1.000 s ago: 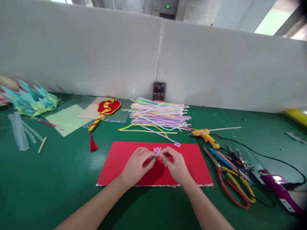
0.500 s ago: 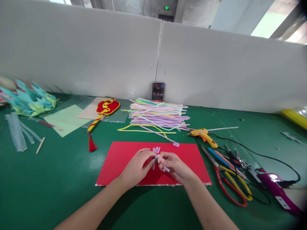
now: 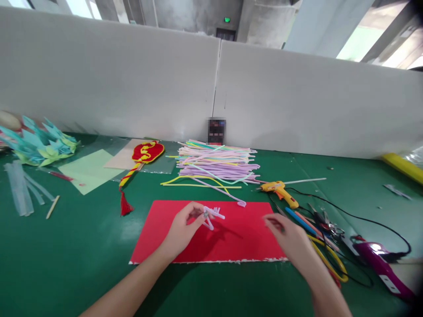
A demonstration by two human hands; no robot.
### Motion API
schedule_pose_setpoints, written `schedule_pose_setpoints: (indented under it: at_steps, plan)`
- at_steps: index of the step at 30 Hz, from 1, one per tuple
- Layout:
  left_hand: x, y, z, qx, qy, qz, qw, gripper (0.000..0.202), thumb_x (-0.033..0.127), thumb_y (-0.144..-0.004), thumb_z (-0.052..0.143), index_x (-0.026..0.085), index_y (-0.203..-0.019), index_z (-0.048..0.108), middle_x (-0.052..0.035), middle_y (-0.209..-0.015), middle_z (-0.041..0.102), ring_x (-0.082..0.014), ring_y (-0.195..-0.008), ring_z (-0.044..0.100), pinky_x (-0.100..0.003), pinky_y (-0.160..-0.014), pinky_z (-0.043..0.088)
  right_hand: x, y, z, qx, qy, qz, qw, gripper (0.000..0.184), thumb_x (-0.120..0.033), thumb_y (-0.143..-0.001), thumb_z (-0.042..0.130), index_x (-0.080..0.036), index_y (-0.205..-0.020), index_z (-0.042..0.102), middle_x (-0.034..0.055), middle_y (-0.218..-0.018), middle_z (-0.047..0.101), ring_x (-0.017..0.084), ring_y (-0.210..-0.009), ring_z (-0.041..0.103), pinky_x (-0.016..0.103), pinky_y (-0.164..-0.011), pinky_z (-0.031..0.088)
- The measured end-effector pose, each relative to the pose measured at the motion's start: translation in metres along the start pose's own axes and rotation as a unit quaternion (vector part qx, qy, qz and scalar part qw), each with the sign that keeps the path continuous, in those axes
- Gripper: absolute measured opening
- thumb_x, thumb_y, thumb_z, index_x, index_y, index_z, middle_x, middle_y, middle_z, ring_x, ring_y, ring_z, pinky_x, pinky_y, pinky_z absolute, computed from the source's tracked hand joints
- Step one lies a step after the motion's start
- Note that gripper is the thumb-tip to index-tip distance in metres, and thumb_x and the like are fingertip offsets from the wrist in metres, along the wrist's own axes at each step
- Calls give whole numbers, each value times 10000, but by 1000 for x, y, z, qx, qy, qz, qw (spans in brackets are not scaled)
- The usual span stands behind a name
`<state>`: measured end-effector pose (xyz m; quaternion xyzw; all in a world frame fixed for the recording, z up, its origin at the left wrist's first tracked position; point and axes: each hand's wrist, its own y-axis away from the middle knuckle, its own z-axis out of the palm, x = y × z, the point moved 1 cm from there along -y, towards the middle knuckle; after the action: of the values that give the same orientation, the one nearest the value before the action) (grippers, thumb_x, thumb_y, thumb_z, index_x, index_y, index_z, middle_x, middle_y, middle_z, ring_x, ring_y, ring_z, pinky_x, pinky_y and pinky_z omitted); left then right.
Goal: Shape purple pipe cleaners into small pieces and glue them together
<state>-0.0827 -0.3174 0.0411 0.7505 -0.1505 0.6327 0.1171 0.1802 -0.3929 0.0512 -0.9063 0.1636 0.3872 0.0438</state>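
My left hand pinches a small folded lilac pipe-cleaner piece above a red felt sheet on the green table. My right hand has nothing in it and hovers over the red sheet's right edge, fingers loosely apart and slightly blurred, close to the scissors and pens. A loose lilac pipe cleaner ends in a small loop at the sheet's far edge.
A stack of pastel pipe cleaners lies behind the sheet. A yellow glue gun, a purple tool and black cords sit at right. A red-yellow ornament with tassel, paper sheets, teal paper spikes and clear sticks lie left. White partition behind.
My right hand let go of the lilac piece and moved right toward the tools. The left hand keeps the piece, held a little to the left.
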Motion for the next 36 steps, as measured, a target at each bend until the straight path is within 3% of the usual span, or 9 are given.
schedule_pose_setpoints:
  at_steps: [4, 7, 11, 16, 20, 24, 28, 33, 36]
  plan:
    - [-3, -3, -2, 26, 36, -15, 999, 93, 269, -790, 492, 177, -804, 498, -29, -780, 642, -161, -726, 621, -292, -655, 496, 74, 14, -48, 35, 220, 86, 971, 218, -303, -684, 449, -249, -821, 608, 52, -762, 654, 231, -666, 621, 324, -601, 457]
    - [-5, -4, -3, 37, 29, -6, 999, 92, 264, -779, 514, 175, -801, 514, -22, -772, 631, -154, -727, 612, -284, -653, 491, 107, 21, -59, 0, 297, 95, 950, 310, -241, -574, 514, -207, -870, 601, 108, -875, 628, 246, -723, 621, 328, -661, 461]
    - [-9, -6, -4, 44, 30, -1, 999, 68, 240, -786, 511, 175, -807, 515, -8, -759, 612, -138, -717, 598, -275, -665, 483, 114, 20, -52, -14, 372, 100, 923, 452, -284, -538, 560, -213, -985, 570, 135, -910, 587, 298, -807, 600, 368, -683, 448]
    - [-13, -8, -6, 57, 43, -8, 997, 78, 249, -789, 503, 174, -810, 502, 2, -728, 597, -136, -713, 591, -272, -674, 470, 106, 10, -49, 0, 371, 93, 924, 163, -296, -563, 544, -223, -707, 526, 66, -701, 576, 267, -707, 593, 356, -651, 439]
    - [-15, -10, -7, 45, 71, -37, 996, 85, 250, -778, 503, 168, -792, 484, -10, -728, 612, -154, -724, 609, -294, -681, 481, 99, 7, -51, 8, 240, 66, 969, 98, -301, -591, 530, -238, -656, 490, 27, -679, 588, 210, -615, 574, 318, -589, 443]
    - [-17, -11, -6, 37, 118, -64, 990, 104, 263, -770, 501, 166, -759, 464, -12, -691, 622, -162, -705, 626, -299, -672, 497, 77, 9, -46, 150, -7, 48, 987, 364, -328, -564, 605, -219, -900, 517, 29, -789, 587, 186, -666, 584, 297, -596, 474]
    - [-19, -12, -6, 51, 113, -68, 990, 118, 281, -761, 504, 170, -751, 464, -2, -636, 616, -146, -639, 614, -264, -610, 493, 36, 11, -31, 224, -273, 20, 936, 813, -275, -485, 749, -235, -1221, 407, -4, -825, 555, 146, -690, 566, 245, -560, 485]
    - [-18, -12, -7, 61, 105, -64, 990, 143, 307, -743, 520, 167, -757, 490, 7, -620, 607, -140, -582, 596, -253, -556, 486, 6, 1, -14, 149, -462, 60, 872, 440, -276, -553, 758, -173, -948, 594, -4, -747, 531, 62, -552, 467, 159, -433, 401]
    - [-17, -11, -9, 64, 97, -60, 991, 150, 314, -744, 521, 166, -755, 502, 7, -625, 603, -143, -584, 595, -256, -562, 480, 3, -5, -8, 131, -512, 30, 848, 448, -288, -518, 775, -197, -908, 573, -16, -746, 513, 49, -509, 426, 160, -395, 362]
